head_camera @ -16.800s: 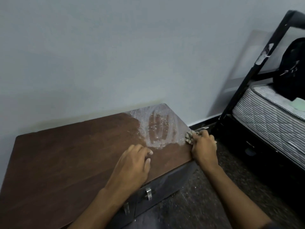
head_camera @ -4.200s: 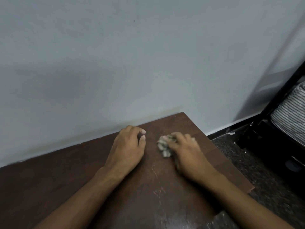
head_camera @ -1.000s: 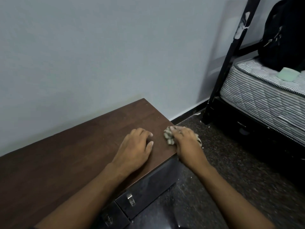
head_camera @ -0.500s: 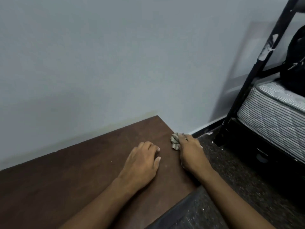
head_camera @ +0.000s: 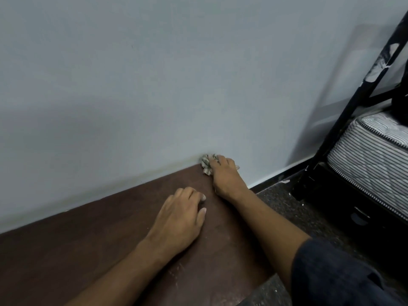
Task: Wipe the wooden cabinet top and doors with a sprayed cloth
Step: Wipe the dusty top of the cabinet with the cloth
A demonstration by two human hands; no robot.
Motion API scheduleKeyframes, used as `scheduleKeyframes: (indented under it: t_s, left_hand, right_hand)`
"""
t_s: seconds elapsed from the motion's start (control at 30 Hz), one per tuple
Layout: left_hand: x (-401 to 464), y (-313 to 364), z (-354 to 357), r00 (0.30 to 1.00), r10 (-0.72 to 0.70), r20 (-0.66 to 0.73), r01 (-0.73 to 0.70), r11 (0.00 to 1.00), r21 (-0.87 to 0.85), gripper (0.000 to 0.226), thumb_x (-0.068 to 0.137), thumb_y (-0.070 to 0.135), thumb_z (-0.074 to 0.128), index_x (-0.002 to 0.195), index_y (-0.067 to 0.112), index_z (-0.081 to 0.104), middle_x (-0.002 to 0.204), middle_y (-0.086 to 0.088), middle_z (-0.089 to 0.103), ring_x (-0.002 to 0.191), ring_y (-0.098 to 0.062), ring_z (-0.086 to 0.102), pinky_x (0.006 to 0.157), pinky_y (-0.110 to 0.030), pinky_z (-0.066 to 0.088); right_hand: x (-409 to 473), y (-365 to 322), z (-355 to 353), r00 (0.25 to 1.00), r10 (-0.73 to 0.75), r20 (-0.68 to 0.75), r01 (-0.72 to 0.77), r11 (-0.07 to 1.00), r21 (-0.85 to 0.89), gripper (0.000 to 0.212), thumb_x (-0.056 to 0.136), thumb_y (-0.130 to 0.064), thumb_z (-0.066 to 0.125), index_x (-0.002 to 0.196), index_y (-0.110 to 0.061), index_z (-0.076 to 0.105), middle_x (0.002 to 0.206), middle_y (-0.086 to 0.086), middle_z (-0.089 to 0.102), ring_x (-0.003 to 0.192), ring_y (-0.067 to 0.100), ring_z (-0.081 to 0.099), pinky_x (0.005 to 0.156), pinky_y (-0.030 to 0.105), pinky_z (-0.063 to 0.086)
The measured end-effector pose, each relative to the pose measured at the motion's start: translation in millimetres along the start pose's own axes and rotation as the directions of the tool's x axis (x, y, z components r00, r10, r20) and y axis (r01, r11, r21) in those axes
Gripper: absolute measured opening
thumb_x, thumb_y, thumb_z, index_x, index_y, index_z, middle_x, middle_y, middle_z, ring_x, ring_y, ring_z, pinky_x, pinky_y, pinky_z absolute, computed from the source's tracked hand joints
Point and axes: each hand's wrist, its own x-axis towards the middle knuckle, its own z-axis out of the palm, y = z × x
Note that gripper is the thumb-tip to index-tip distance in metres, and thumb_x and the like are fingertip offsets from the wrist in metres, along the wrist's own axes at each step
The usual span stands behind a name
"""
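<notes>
Left hand (head_camera: 180, 219) lies palm down on the cabinet top (head_camera: 72, 250), fingers loosely bent with the tips touching the wood, holding nothing; it looks like a brace for the reach. Further right, the right hand (head_camera: 223, 175) is stretched out to the far right corner of the top, where the wood meets the wall (head_camera: 154, 85). Its fingers are curled over a crumpled cloth (head_camera: 206, 165), pressing it into that corner, and part of the cloth pokes out on the left of the fingers and touches the wall.

To do this step well, I would keep the cloth flat under the fingertips and run it along the seam at the wall, then draw it back toward the near edge in overlapping strokes. Pale specks and streaks show on the wood near the front right, so that patch probably needs another pass. Pressing too hard at the corner could push the cloth off the right edge.

On the far right stand a black bed frame (head_camera: 353, 102) and a striped mattress (head_camera: 371, 151), both cut off by the picture's edge. The cabinet doors are out of view below the near edge, so their condition cannot be judged. Whether the cloth is damp cannot be made out, and most of it is hidden under the hand. A dark sleeve (head_camera: 331, 277) covers the right upper arm.
</notes>
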Motion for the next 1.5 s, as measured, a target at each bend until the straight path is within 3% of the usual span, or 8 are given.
scheduleKeyframes:
  t_s: [0.17, 0.33, 0.5, 0.6, 0.73, 1.03, 1.3, 1.5]
  left_hand:
    - [-3, 0, 0, 0.998, -0.05, -0.037, 0.05, 0.999, -0.004, 0.03, 0.094, 0.037, 0.051, 0.121, 0.026, 0.057, 0.117, 0.011, 0.055, 0.108, -0.011, 0.051, 0.092, -0.031, 0.045]
    - [-17, 5, 0, 0.999, -0.028, -0.017, 0.028, 0.999, -0.037, 0.027, 0.095, 0.037, 0.051, 0.12, 0.028, 0.056, 0.117, 0.013, 0.055, 0.108, -0.007, 0.05, 0.093, -0.026, 0.042]
    - [-32, 14, -6, 1.0, -0.018, -0.009, 0.018, 0.999, -0.033, 0.027, 0.096, 0.037, 0.051, 0.12, 0.028, 0.056, 0.118, 0.014, 0.054, 0.108, -0.007, 0.049, 0.093, -0.025, 0.041]
    - [-39, 16, -8, 0.999, -0.041, -0.025, 0.041, 0.999, -0.029, 0.027, 0.095, 0.035, 0.052, 0.12, 0.027, 0.057, 0.117, 0.012, 0.055, 0.108, -0.009, 0.051, 0.093, -0.027, 0.042]
    - [-59, 15, -22, 0.995, -0.073, -0.063, 0.07, 0.997, -0.04, 0.025, 0.095, 0.034, 0.053, 0.118, 0.027, 0.059, 0.116, 0.013, 0.056, 0.107, -0.007, 0.051, 0.092, -0.027, 0.043]
    - [-138, 18, -45, 0.989, -0.126, -0.07, 0.122, 0.991, -0.06, 0.028, 0.094, 0.036, 0.052, 0.12, 0.027, 0.057, 0.117, 0.015, 0.054, 0.106, -0.004, 0.05, 0.092, -0.024, 0.043]
    - [-217, 11, -69, 0.911, -0.349, -0.22, 0.324, 0.936, -0.14, 0.015, 0.091, 0.026, 0.052, 0.104, 0.023, 0.059, 0.1, 0.009, 0.056, 0.092, -0.012, 0.052, 0.083, -0.035, 0.048]
    - [-274, 16, -78, 0.924, -0.334, -0.185, 0.313, 0.94, -0.134, 0.012, 0.091, 0.025, 0.063, 0.103, 0.027, 0.064, 0.098, 0.018, 0.055, 0.094, -0.003, 0.052, 0.084, -0.028, 0.048]
  right_hand:
    - [-97, 9, 3, 0.986, -0.163, -0.019, 0.164, 0.985, 0.047, 0.059, 0.098, -0.028, 0.027, 0.156, -0.024, 0.032, 0.159, 0.006, 0.036, 0.147, 0.031, 0.029, 0.122, 0.045, 0.026]
    - [-191, 43, 2, 0.981, -0.152, -0.122, 0.152, 0.988, -0.008, 0.057, 0.093, -0.021, 0.051, 0.148, -0.032, 0.046, 0.149, -0.003, 0.05, 0.136, 0.025, 0.046, 0.115, 0.04, 0.037]
    - [-158, 49, 3, 0.985, 0.044, -0.164, -0.041, 0.999, 0.019, 0.052, 0.104, -0.02, 0.043, 0.155, -0.029, 0.036, 0.162, 0.001, 0.034, 0.152, 0.026, 0.021, 0.125, 0.042, 0.018]
    - [-157, 7, 8, 0.99, -0.003, -0.143, 0.012, 0.998, 0.064, 0.053, 0.105, -0.019, 0.042, 0.156, -0.027, 0.034, 0.165, -0.003, 0.027, 0.154, 0.023, 0.014, 0.123, 0.037, 0.004]
    - [-216, -6, 12, 0.973, -0.205, -0.109, 0.213, 0.975, 0.067, 0.053, 0.096, -0.023, 0.041, 0.148, -0.032, 0.047, 0.154, -0.006, 0.046, 0.146, 0.022, 0.035, 0.121, 0.044, 0.028]
    - [-144, -47, 23, 0.988, 0.072, -0.137, -0.063, 0.995, 0.073, 0.063, 0.097, -0.008, 0.044, 0.157, -0.023, 0.032, 0.164, 0.004, 0.028, 0.154, 0.03, 0.014, 0.123, 0.048, 0.011]
    - [-233, -152, 48, 0.936, -0.352, -0.018, 0.349, 0.92, 0.18, 0.055, 0.098, -0.031, 0.031, 0.152, -0.03, 0.04, 0.16, -0.001, 0.038, 0.152, 0.026, 0.021, 0.125, 0.046, 0.015]
    - [-270, -97, 46, 0.97, -0.14, -0.199, 0.174, 0.97, 0.167, 0.05, 0.097, -0.006, 0.054, 0.145, -0.02, 0.054, 0.151, 0.006, 0.051, 0.144, 0.032, 0.037, 0.122, 0.048, 0.027]
